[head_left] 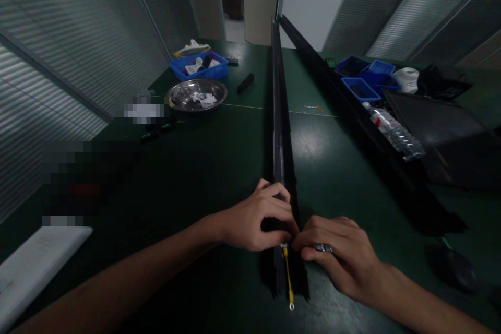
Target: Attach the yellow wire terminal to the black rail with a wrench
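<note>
A long black rail with dark brush-like edges runs away from me down the middle of the table. Over its near part, my left hand is closed, thumb and fingertips meeting at the upper end of a short yellow wire. The wire lies along the rail, and a ring terminal shows at its lower end. My right hand, wearing a ring, meets the left fingertips from the right with its fingers pressed together. Whatever is pinched between the fingertips is hidden.
A second black rail lies slantwise on the right, near blue bins, a plastic bottle and a computer mouse. To the left are a metal bowl, a blue basket and a small black block.
</note>
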Demonstrator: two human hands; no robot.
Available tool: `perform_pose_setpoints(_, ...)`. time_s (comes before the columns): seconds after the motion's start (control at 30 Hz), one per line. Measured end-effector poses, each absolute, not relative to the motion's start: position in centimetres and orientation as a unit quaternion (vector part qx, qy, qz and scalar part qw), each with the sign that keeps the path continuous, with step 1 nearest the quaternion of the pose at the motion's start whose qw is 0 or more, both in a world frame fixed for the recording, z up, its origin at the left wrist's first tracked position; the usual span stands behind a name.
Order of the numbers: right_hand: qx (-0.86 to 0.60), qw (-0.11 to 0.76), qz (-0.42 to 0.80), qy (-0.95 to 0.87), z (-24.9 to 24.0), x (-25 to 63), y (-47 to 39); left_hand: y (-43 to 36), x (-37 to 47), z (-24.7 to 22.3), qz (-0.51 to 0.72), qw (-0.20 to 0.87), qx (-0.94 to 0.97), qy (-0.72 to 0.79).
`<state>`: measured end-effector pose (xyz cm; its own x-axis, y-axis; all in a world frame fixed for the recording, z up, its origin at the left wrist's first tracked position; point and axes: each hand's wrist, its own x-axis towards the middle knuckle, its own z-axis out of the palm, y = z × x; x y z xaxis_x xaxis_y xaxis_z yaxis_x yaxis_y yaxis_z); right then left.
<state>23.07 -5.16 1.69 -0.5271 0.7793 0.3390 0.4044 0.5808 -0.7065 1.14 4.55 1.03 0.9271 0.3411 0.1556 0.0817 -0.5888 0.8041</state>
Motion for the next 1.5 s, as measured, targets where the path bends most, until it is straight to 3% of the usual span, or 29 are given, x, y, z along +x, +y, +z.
perform_pose_setpoints(0.8, -0.318, 0.309, 0.372, -0.815, 1.8, 23.5, -4.3, 4.4, 1.2, 1.0, 0.145, 0.446, 0.873, 0.132)
perform_pose_setpoints(1.03, -0.304, 0.338, 0.418, -0.787, 1.6, 23.4, -3.7, 4.3, 1.1, 1.0, 0.148, 0.442, 0.873, 0.144)
perform_pose_setpoints(1.2, -0.298, 0.316, 0.412, -0.801, 1.8, 23.3, -3.9, 4.0, 1.2, 1.2, 0.145, 0.430, 0.878, 0.152)
perform_pose_setpoints(1.5, -0.299, 0.353, 0.388, -0.797, 1.6, 23.0, -4.6, 3.2, 1.5, 1.2, 0.147, 0.395, 0.894, 0.153)
